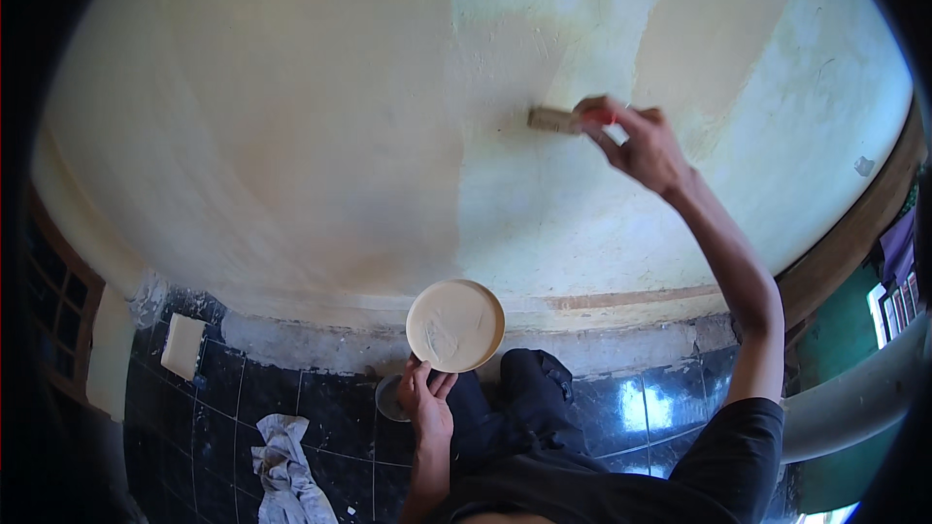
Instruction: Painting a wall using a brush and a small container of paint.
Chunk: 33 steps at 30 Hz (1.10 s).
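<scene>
My right hand [646, 150] is raised to the wall, its fingers closed round the red handle of a flat paintbrush [551, 119]. The brush head points left and lies at the wall, near the border between a beige painted area and bare pale green; exact contact cannot be told. Low in front of me, my left hand [430, 408] grips the near edge of a round shallow lid [409, 326]. Cream paint [466, 315] coats its inside, with streaks in the middle. The wall [291, 116] is beige on the left and patchy pale green on the right.
Black floor tiles [335, 393] meet the wall's rough grey base. A crumpled pale cloth [289, 475] lies at lower left, and a cream rectangular container [183, 346] stands farther left. Behind my left hand a grey round container [390, 400] partly shows. A thick pale pipe [854, 398] is at right.
</scene>
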Tool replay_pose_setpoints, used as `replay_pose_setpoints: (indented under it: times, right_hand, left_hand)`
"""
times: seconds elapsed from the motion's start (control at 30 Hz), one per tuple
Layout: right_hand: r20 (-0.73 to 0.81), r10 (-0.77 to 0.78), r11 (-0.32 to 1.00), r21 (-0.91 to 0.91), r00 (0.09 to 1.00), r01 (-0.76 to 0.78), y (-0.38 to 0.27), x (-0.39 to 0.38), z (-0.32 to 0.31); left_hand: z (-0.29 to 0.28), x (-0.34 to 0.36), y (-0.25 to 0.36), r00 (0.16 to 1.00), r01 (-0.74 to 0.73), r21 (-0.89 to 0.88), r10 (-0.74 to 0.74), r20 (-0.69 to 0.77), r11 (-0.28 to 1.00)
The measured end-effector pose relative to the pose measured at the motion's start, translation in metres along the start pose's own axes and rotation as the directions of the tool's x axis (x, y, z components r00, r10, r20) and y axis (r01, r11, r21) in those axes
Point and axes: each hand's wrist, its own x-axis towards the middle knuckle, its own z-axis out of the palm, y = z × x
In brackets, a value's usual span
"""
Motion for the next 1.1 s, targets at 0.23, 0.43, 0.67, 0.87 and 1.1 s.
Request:
replay_pose_setpoints:
  times: [0.23, 0.43, 0.67, 0.87, 1.1]
  right_hand:
    - [-0.151, -0.633, 0.594, -0.724, 0.759, 0.351, 0.032, 0.001, -0.028]
    - [0.026, -0.296, 0.944, -0.146, 0.955, 0.297, -0.001, -0.044, 0.008]
    - [-0.338, -0.546, 0.745, -0.615, 0.767, 0.259, 0.03, -0.002, -0.066]
    - [0.135, -0.189, 0.979, -0.049, 0.973, 0.197, 0.007, -0.095, 0.017]
    - [-0.517, -0.372, 0.889, -0.438, 0.771, 0.135, 0.007, 0.023, -0.125]
  left_hand:
    - [0.007, -0.007, 0.003, 0.999, 0.008, 0.017, -0.009, 0.044, 1.0]
    - [0.007, -0.007, -0.001, 0.999, 0.022, 0.003, -0.022, 0.048, 1.0]
    - [0.012, -0.013, 0.002, 0.999, 0.023, -0.017, -0.022, 0.046, 1.0]
    - [0.019, -0.017, 0.003, 0.995, 0.008, 0.005, -0.008, 0.099, 1.0]
    - [0.022, -0.023, -0.002, 0.994, 0.018, 0.007, -0.019, 0.104, 1.0]
